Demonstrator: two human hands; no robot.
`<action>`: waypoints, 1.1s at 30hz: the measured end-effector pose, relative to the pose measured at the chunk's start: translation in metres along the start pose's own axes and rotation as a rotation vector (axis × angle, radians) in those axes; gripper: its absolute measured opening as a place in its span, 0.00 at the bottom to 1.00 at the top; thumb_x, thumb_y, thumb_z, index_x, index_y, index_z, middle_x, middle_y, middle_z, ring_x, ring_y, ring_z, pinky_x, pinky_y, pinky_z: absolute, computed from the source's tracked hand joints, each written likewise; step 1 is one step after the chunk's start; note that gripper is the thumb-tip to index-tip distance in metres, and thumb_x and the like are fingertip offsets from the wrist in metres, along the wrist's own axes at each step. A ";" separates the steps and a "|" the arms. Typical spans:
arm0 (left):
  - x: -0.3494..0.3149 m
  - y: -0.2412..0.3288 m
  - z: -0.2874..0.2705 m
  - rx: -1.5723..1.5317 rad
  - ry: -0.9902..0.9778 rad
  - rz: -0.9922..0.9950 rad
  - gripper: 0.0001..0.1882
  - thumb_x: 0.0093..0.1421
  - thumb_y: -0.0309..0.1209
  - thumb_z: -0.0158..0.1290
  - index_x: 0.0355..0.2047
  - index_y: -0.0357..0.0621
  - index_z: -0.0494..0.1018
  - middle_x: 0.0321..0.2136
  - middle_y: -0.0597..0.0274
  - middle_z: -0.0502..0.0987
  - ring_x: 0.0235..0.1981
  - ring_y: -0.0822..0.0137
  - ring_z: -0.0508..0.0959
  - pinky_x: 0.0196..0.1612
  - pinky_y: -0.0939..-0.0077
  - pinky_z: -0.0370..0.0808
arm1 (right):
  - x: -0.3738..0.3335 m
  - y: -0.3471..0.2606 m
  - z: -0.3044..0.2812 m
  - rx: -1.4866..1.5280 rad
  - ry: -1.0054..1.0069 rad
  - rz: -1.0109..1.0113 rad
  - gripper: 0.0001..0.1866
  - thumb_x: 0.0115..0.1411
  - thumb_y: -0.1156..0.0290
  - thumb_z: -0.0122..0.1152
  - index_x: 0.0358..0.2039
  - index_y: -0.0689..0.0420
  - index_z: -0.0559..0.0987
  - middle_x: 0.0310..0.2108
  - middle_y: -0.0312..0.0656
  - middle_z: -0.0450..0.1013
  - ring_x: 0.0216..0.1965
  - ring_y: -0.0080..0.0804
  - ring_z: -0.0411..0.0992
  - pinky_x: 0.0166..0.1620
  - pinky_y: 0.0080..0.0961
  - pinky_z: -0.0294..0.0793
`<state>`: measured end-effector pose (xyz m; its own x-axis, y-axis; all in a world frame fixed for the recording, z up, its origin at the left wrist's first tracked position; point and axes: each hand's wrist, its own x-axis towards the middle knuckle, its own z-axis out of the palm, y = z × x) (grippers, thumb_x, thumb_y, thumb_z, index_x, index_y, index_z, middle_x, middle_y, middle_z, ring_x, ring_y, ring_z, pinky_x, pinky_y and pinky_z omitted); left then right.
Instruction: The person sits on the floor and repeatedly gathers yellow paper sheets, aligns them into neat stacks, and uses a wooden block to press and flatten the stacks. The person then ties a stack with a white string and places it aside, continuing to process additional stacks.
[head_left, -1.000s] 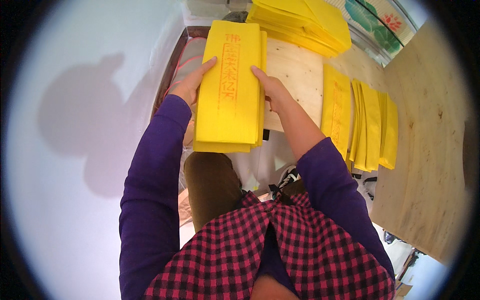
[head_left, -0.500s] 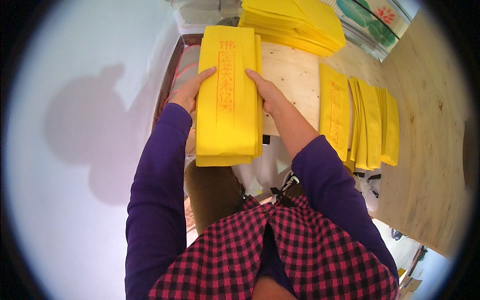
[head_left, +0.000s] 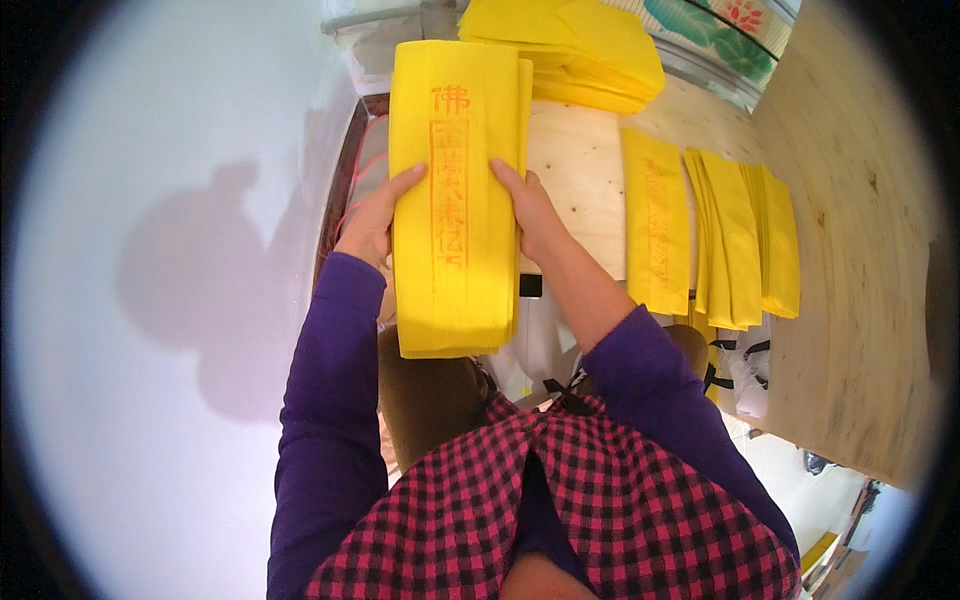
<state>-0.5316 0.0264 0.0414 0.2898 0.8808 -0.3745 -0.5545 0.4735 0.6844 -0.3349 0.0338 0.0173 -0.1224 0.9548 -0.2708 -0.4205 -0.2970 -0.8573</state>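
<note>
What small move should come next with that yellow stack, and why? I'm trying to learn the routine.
Probably lower the stack of folded yellow sheets onto the bare wooden table. The left hand and the right hand grip its two long edges in the air, the edges look squared, and similar yellow piles already lie on the table to the right.

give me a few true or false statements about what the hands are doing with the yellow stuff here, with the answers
1. Both hands hold one tall yellow stack, the left hand on its left edge and the right hand on its right edge. True.
2. The stack's top sheet is blank. False: red printing runs down its middle.
3. More yellow sheets lie on the wooden table to the right. True.
4. The right hand rests flat on the table. False: it grips the stack.
5. The person's sleeves are green. False: they are purple.
</note>
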 end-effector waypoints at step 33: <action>0.061 -0.013 0.082 0.544 -0.398 0.590 0.49 0.34 0.40 0.70 0.55 0.39 0.58 0.48 0.61 0.68 0.50 0.65 0.68 0.53 0.70 0.64 | 0.010 -0.111 -0.083 -0.403 -0.243 -0.485 0.71 0.24 0.30 0.67 0.61 0.60 0.46 0.59 0.43 0.52 0.62 0.34 0.48 0.61 0.31 0.48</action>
<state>-0.4426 0.0744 0.0614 0.3797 0.8726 0.3072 -0.2820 -0.2071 0.9368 -0.2145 0.0760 0.0729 -0.2234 0.9417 0.2516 -0.1162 0.2305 -0.9661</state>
